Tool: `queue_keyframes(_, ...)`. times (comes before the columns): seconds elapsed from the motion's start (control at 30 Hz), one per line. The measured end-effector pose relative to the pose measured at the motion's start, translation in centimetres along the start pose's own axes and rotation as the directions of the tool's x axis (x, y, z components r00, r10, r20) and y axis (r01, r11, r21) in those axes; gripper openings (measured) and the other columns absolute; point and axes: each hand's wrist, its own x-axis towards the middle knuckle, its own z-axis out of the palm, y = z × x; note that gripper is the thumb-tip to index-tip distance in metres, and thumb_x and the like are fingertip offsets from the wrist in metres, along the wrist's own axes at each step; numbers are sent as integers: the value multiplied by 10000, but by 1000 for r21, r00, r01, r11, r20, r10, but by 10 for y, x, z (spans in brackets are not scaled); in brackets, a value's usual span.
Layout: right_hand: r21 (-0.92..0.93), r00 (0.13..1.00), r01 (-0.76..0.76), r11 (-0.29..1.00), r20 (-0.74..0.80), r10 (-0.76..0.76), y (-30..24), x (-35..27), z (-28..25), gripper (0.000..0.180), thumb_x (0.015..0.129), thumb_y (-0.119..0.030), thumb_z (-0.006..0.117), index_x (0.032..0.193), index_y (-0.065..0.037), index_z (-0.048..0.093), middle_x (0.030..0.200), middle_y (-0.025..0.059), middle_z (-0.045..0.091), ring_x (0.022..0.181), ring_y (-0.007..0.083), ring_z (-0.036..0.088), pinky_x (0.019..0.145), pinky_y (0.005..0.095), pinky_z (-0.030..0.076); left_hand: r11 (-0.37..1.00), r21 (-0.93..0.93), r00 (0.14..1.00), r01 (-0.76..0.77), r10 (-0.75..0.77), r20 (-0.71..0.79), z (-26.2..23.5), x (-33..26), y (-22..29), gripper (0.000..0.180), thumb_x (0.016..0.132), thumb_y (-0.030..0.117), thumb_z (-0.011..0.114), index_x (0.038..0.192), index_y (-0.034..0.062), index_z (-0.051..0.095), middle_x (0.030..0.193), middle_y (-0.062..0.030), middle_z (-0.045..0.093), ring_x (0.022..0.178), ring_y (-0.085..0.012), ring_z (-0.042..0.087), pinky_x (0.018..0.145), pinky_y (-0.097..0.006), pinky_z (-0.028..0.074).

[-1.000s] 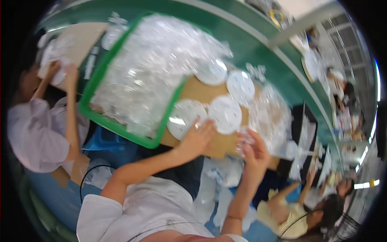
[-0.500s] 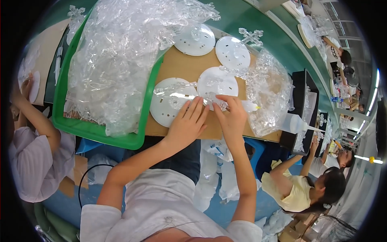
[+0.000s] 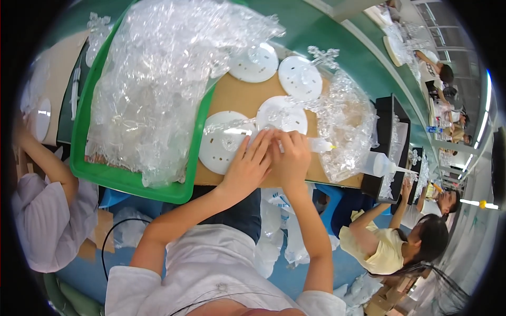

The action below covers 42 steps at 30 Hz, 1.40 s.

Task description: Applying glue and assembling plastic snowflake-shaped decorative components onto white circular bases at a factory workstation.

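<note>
My left hand point(image 3: 246, 167) and my right hand point(image 3: 293, 158) meet over the front of the cardboard, fingertips pinched together around a clear plastic piece point(image 3: 243, 126). Most of that piece is hidden behind my fingers, and its exact shape is hard to make out. Under and left of it lies a white round disc point(image 3: 213, 157) with small slots. Another white disc point(image 3: 289, 120) sits just beyond my hands, with clear plastic on it. Right of my right hand, a white bottle with a yellow tip point(image 3: 320, 145) points rightward.
A green tray point(image 3: 196, 152) heaped with clear bagged pieces point(image 3: 153, 79) stands at left. Two more discs point(image 3: 255, 64) point(image 3: 300, 79) lie farther back. Clear ornaments point(image 3: 345, 126), a squeeze bottle point(image 3: 380, 164) and a black bin point(image 3: 387, 134) are at right. People sit on both sides.
My hands have drawn together, the right hand moving left until its fingertips meet the left's. The whole view has shifted slightly, with the tabletop now lower in it.
</note>
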Motion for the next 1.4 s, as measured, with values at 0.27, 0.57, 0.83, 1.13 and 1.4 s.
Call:
queue_keyframes(0.27, 408, 766, -435, 803, -302, 568, -7, -59, -26, 331, 801, -53, 682, 1115, -18, 585, 1090, 133, 596, 999, 235, 583, 817, 320, 476, 992, -129, 996, 1, 11, 93, -5, -4, -3, 611, 799, 338, 658, 1244, -44, 485, 1476, -262, 234, 1336, -486, 241, 1079, -573, 215)
queue_keyframes(0.57, 569, 621, -488, 661, -306, 722, 24, -41, 1, 511, 795, -127, 733, 1234, 22, 519, 1175, 182, 600, 1055, 287, 603, 908, 368, 468, 987, -162, 998, -10, 20, 64, 0, -1, 16, 801, 788, 526, 625, 1240, -117, 468, 1447, -343, 212, 1332, -511, 221, 1088, -580, 176)
queue_keyframes(0.83, 476, 749, -391, 788, -332, 573, 25, -79, -31, 469, 771, -85, 744, 1187, 25, 560, 1045, 109, 603, 911, 204, 608, 820, 314, 496, 931, -361, 990, -47, 91, 104, -1, -2, 40, 713, 804, 434, 650, 1280, -59, 453, 1447, -325, 227, 1314, -488, 266, 1079, -559, 231)
queue_keyframes(1.13, 430, 733, -614, 663, -3, 681, 9, -118, -43, 408, 701, -137, 789, 1061, -54, 614, 908, 59, 624, 799, 154, 615, 636, 273, 500, 903, -426, 989, -54, 108, 104, -1, 3, 27, 327, 800, 105, 624, 1068, -30, 495, 1453, -218, 320, 1354, -414, 272, 1082, -525, 268)
queue_keyframes(1.4, 450, 806, -518, 727, -27, 591, 10, -115, -38, 360, 680, -113, 764, 1009, -51, 632, 825, 60, 588, 698, 179, 591, 611, 284, 480, 905, -423, 992, -50, 92, 81, -8, 8, 28, 184, 789, -11, 558, 962, -18, 493, 1409, -205, 395, 1314, -382, 365, 1070, -508, 309)
